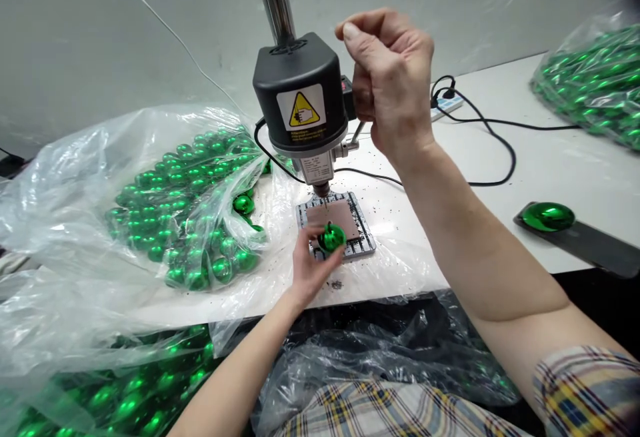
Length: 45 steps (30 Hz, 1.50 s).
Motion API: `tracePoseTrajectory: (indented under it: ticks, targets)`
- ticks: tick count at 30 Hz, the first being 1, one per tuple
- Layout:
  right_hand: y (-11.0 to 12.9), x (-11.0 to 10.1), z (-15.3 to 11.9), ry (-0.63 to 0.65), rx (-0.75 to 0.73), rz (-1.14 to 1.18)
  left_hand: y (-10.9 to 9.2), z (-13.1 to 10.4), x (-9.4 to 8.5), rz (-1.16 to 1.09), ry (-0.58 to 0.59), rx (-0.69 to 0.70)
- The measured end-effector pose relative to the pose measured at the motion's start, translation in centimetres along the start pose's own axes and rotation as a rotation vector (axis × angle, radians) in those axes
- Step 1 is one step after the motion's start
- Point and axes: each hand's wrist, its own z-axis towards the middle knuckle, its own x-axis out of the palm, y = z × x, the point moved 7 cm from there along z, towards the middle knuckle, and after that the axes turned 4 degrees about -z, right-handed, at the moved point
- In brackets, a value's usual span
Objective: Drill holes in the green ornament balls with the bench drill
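In my left hand is a shiny green bauble, gripped between thumb and fingers just in front of the drill bit. Below it lies a pinkish-brown board on the slotted metal base of a small drill press. My right hand is raised to the right of the motor housing, its fingers curled closed around the feed lever. Only the lever's lower part shows; the hand hides its upper end.
On the left, a clear plastic bag spreads around many green baubles. More baubles lie below the table edge. Another filled bag stands far right. One bauble rests on a dark flat object. Black cables cross the white table.
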Motion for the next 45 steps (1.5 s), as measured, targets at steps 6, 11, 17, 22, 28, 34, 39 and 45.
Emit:
tracePoseTrajectory:
  ticks: [6, 11, 17, 22, 28, 34, 39, 45]
  targets:
    - [0.3, 0.0, -0.4, 0.015, -0.112, 0.089, -3.0, -12.4, 2.6, 0.273, 0.619, 0.323]
    - [0.5, -0.1, -0.6, -0.021, -0.129, 0.119, -1.3, -17.9, 4.0, 0.551, 0.830, 0.516]
    - [0.4, 0.0, -0.9, -0.033, -0.063, 0.174, -4.3, -15.7, 2.1, 0.534, 0.676, 0.738]
    - [0.3, -0.3, -1.0, -0.057, -0.054, 0.143, -2.1, 0.0, -5.7, 0.707, 0.152, 0.434]
    - [0.0, -0.2, -1.0, -0.029, -0.028, 0.181, 8.6, 13.6, -13.2, 1.176, 0.185, -0.491]
    - [0.1, -0.2, -1.0, -0.002, -0.015, 0.171, 9.8, 13.9, -14.6, 0.807, 0.078, -0.530]
    - [0.0, -0.1, -1.0, -0.033, -0.057, 0.165, 7.5, 10.1, -12.6, -0.508, -0.115, -0.751]
    - [-0.1, 0.0, -1.1, -0.045, -0.056, 0.145, 5.5, 6.3, -8.1, -0.877, -0.123, -0.872]
